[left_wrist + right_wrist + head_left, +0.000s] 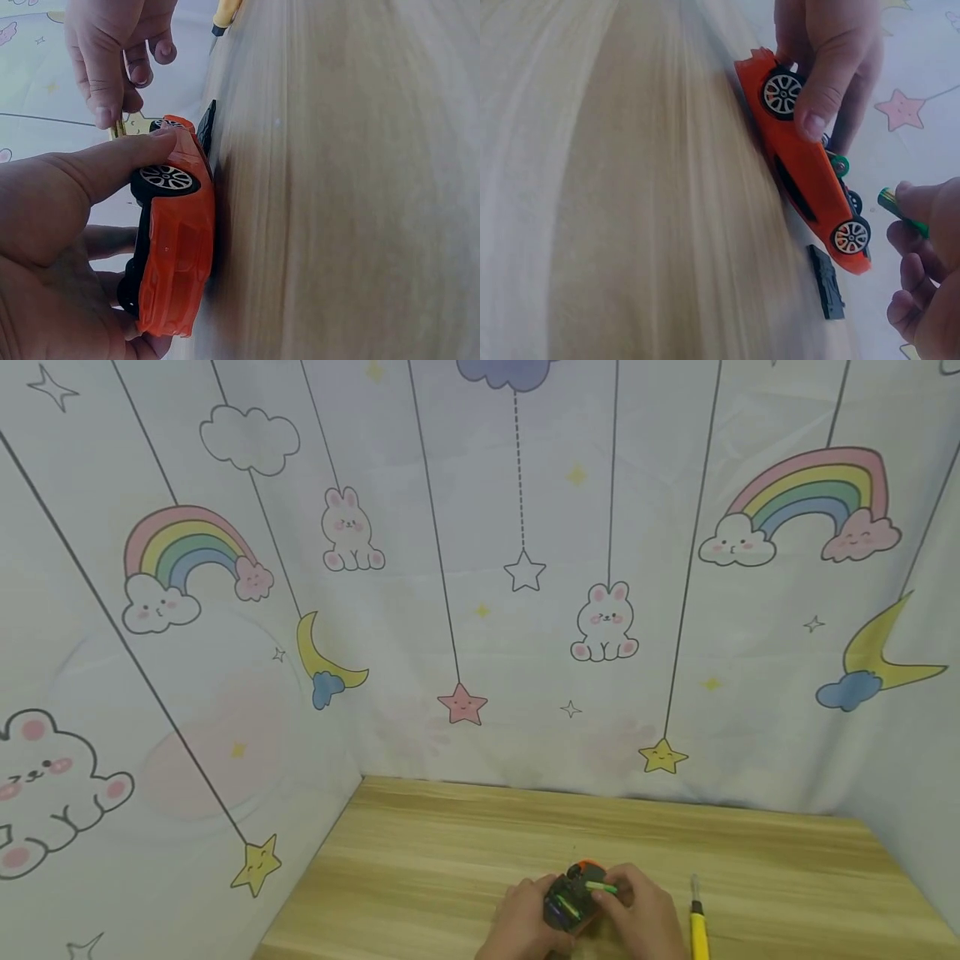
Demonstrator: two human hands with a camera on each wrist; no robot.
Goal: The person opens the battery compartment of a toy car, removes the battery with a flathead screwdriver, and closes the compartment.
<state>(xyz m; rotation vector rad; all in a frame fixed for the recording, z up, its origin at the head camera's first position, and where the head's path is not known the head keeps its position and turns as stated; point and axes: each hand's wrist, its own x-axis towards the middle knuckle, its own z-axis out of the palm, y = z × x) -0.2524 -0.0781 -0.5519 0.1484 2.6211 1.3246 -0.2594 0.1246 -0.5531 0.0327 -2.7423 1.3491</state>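
An orange toy car (pixel 597 865) lies upside down, its dark underside facing up, and my left hand (pixel 517 920) grips it by the sides. In the left wrist view, the thumb presses on the orange body (pixel 180 232) by a wheel. My right hand (pixel 651 917) pinches a green battery (pixel 889 201) between thumb and fingers, just above the car's underside. Another green battery (pixel 567 906) sits in the open compartment, with something bluish-purple beside it. A small black cover (pixel 826 282) rests on the table near one end of the car.
To the right of my right hand, a screwdriver (pixel 698 931) with a yellow handle lies on the wood-grain table (pixel 420 839). Behind and to the sides hangs a white curtain (pixel 525 643) printed with rabbits, stars and rainbows.
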